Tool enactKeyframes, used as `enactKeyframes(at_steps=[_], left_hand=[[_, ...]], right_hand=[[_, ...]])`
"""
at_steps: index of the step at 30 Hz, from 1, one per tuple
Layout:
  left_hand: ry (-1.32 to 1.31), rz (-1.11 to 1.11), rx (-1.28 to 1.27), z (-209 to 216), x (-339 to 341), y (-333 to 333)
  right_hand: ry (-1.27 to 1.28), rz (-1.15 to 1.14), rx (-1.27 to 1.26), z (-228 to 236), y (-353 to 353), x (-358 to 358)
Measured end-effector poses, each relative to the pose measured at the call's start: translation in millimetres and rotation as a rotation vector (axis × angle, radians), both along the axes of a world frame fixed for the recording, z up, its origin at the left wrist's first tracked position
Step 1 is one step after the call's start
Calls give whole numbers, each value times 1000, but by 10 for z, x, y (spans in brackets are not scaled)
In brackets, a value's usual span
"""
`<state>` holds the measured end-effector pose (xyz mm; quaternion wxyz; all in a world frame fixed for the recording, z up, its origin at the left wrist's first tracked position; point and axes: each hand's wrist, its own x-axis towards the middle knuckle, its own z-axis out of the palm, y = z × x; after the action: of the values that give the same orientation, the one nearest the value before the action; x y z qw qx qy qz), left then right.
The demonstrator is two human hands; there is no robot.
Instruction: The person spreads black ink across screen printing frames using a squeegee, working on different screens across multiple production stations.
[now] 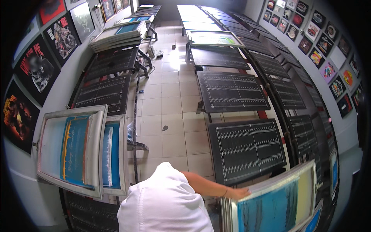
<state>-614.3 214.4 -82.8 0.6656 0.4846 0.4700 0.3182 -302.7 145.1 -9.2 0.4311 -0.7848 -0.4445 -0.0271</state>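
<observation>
Neither of my own hands shows in the view. Right in front of me, a person in a white shirt (162,205) is bent over, back toward me, with the head out of sight. That person's bare arm stretches to the right, with a thin band at the wrist. Their hand (239,193) rests on the near left corner of a framed printing screen (266,208). The screen has blue and pale yellow mesh with dark streaks, in a pale frame. More frame edges show beneath it. The person's other arm is hidden.
Black ruled printing boards (249,149) stand in rows on both sides of a tiled aisle (166,104). At left lean framed screens (71,149) with blue mesh. Stacked frames (119,36) lie farther back. Printed pictures (36,69) cover the walls.
</observation>
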Motion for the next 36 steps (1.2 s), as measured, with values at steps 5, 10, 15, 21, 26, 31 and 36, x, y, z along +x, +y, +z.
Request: enactKeyframes(at_steps=[5, 10, 15, 21, 26, 31, 36], left_hand=[[61, -92, -5, 143, -327, 110], [-110, 37, -45, 768, -2283, 31], [340, 844, 192, 609, -4169, -194], [626, 961, 111, 404, -5664, -720], [553, 1221, -84, -26, -6282, -1030], [214, 1590, -294, -70, -7028, -1242], [180, 1824, -74, -61, -8318, -1121]], right_hand=[[-34, 60, 193, 330, 675, -797], [63, 218, 358, 542, 1322, -1477], [384, 705, 274, 404, 2224, -2477], [507, 1382, -368, 395, 2933, -6165], [-41, 1848, -294, 1224, 3590, -8320], [-385, 2164, 197, 3132, 4773, -10990], [886, 1819, 106, 4344, 5823, -13327]])
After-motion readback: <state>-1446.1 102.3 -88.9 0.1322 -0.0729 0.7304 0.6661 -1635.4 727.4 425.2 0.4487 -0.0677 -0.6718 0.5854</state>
